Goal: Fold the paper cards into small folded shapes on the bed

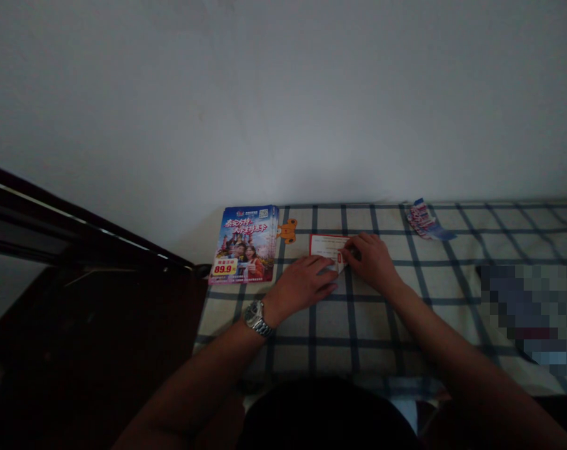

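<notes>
A white leaflet with a red edge and printed lines lies on the checked cloth, with its lower right part lifted or folded over. My left hand rests across its lower left, fingers stretched out and pressing it down. A metal watch is on that wrist. At the leaflet's right side my right hand has thumb and finger closed in a pinch on the paper. Left of my hands sits a stack of colourful leaflets, the top one marked 89.9. An orange bear-shaped piece lies between the stack and the white leaflet.
The checked cloth covers the surface up to a pale wall. Back right lies a crumpled, folded leaflet. A pixelated dark object is at the right. Dark wooden furniture stands on the left.
</notes>
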Motion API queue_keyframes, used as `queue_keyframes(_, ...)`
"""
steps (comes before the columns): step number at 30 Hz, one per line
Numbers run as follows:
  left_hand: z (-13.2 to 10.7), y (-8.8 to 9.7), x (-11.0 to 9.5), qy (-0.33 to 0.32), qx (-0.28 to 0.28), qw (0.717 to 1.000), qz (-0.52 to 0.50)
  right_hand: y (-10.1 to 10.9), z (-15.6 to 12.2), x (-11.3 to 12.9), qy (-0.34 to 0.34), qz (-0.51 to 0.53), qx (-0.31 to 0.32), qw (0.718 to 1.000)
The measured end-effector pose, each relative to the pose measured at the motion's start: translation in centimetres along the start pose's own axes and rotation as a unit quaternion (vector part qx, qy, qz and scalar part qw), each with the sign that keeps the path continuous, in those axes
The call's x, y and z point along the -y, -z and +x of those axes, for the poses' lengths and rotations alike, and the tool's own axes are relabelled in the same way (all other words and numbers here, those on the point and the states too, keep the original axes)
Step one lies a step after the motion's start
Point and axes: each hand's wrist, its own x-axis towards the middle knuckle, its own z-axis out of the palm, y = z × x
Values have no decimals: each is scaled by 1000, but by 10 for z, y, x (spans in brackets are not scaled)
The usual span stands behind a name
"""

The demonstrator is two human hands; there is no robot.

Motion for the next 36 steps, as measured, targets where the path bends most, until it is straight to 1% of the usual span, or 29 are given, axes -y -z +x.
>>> queue_keyframes(6,-1,-4,1,-1,-5,1000,6,-3,-1,4,-31,-18,9,999)
queue_keyframes(10,-1,-4,2,-3,-7,1000,5,-6,-1,3,-45,-16,3,999)
queue_keyframes(19,0,-4,1,-1,-8,1000,13,-7,-1,10,-50,-42,-23,998)
queue_keyframes(36,1,-6,2,-18,-10,1000,0,-10,-1,10,-63,-51,-24,996)
